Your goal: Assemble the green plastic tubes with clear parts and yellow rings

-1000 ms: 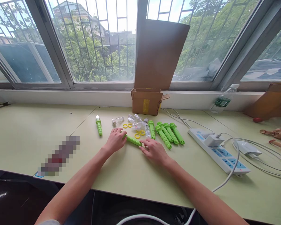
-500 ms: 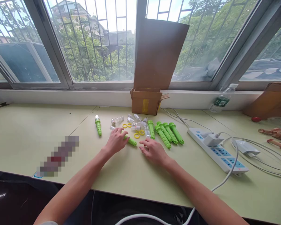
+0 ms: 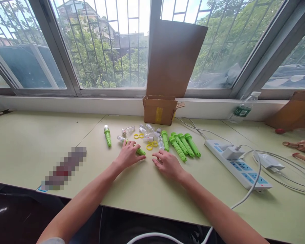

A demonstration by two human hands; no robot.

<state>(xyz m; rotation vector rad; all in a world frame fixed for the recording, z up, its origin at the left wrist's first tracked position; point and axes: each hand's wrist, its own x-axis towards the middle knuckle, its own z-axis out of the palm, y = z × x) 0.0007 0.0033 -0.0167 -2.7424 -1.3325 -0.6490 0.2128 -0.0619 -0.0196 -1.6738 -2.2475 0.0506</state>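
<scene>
My left hand point(image 3: 127, 155) lies over a green ribbed tube point(image 3: 141, 151), fingers curled across its top and thumb along its near side. The tube lies slanted on the table, with a clear cap end point(image 3: 121, 138) showing past my fingers; its middle is hidden. Just to the right, my right hand point(image 3: 167, 163) rests on the tabletop, fingers loosely bent and apart, holding nothing. Beyond my hands are yellow rings point(image 3: 149, 147) and several clear plastic pieces point(image 3: 160, 143). Another green tube point(image 3: 164, 140) lies near the right fingertips.
A green tube with a white tip point(image 3: 107, 136) lies left. Several green tubes point(image 3: 178, 148) lie right, near a power strip point(image 3: 237, 166) with cables. A cardboard box point(image 3: 157, 113) stands at the back, a plastic bottle point(image 3: 242, 110) at back right. A pixelated patch point(image 3: 66, 167) covers something at left.
My left hand has come slightly lower, its thumb now stretched along the tube's near side. The tube has shifted a little left and shows more of its clear end. My right hand stays nearly still.
</scene>
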